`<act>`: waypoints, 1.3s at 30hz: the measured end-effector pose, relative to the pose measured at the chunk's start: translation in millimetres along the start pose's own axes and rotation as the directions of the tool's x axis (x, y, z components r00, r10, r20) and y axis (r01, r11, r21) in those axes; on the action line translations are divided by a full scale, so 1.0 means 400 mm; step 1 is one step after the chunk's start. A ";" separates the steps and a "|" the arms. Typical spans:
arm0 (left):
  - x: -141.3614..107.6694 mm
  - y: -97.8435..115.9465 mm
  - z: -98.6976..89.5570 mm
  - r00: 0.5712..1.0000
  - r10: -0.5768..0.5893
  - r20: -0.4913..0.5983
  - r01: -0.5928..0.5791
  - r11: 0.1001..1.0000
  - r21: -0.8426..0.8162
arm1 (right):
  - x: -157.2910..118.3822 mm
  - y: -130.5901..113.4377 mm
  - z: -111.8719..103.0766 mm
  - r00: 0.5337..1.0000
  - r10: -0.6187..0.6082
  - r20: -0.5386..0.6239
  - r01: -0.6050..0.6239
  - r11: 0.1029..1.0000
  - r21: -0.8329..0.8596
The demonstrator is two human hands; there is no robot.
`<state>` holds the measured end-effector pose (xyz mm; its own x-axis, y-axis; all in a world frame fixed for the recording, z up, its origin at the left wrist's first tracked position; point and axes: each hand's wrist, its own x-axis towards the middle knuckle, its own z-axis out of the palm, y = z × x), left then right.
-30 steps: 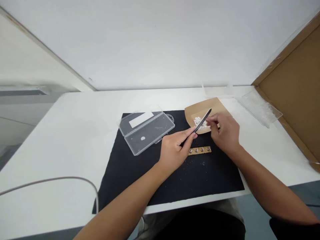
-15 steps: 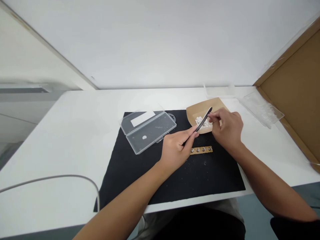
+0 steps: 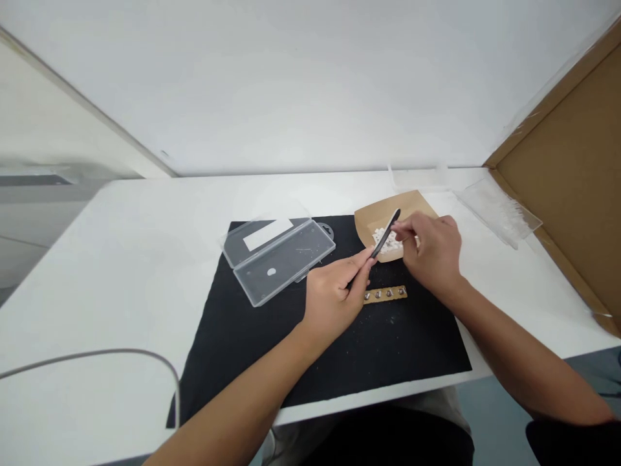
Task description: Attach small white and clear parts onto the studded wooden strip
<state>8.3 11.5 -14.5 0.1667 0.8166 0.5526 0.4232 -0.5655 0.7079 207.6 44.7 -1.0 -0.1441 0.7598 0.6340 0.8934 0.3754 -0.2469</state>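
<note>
My left hand (image 3: 334, 291) is closed around the lower end of a slim, dark stick-like tool (image 3: 387, 233) with a pale edge, which tilts up to the right. My right hand (image 3: 431, 249) is pinched close beside the tool's upper end; whatever its fingertips hold is too small to make out. Beneath both sits a brown paper tray (image 3: 371, 217) with small white pieces (image 3: 392, 246) in it. A tan strip (image 3: 392, 294) bearing several small metallic parts lies nearer me, its left end hidden by my left hand.
An open clear plastic case (image 3: 286, 265) with a white label lies on the black mat (image 3: 242, 349). At the back right are a clear plastic lid or tray (image 3: 499, 210) and a cardboard box wall (image 3: 557, 162). A grey cable (image 3: 121, 351) loops at the left.
The whole view has shifted slightly, so everything appears a little further left. Both hands keep nearly the same pose, the left one still on the tool.
</note>
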 end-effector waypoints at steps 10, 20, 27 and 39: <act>-0.008 -0.006 0.005 0.996 -0.094 -0.006 0.093 0.990 -0.103 | -0.005 -0.015 0.010 0.997 -0.066 -0.043 0.066 0.998 0.012; -0.004 0.001 0.004 0.994 -0.113 -0.001 0.112 0.989 -0.100 | -0.003 -0.015 0.007 0.998 -0.031 -0.054 0.030 0.999 -0.024; 0.019 -0.004 -0.016 0.995 -0.059 -0.075 0.067 0.992 0.110 | -0.004 -0.027 -0.008 0.989 -0.110 -0.097 0.118 0.989 0.084; 0.074 -0.099 -0.072 0.955 -0.149 -0.256 0.275 0.764 0.584 | -0.051 -0.034 -0.020 0.972 -0.199 -0.123 0.218 0.961 0.170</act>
<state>-29.1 54.8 -13.6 -0.1315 0.8343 0.5353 0.8892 -0.1394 0.4357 201.8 19.8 -5.0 -0.2652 0.5988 0.7557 0.7546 0.6168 -0.2239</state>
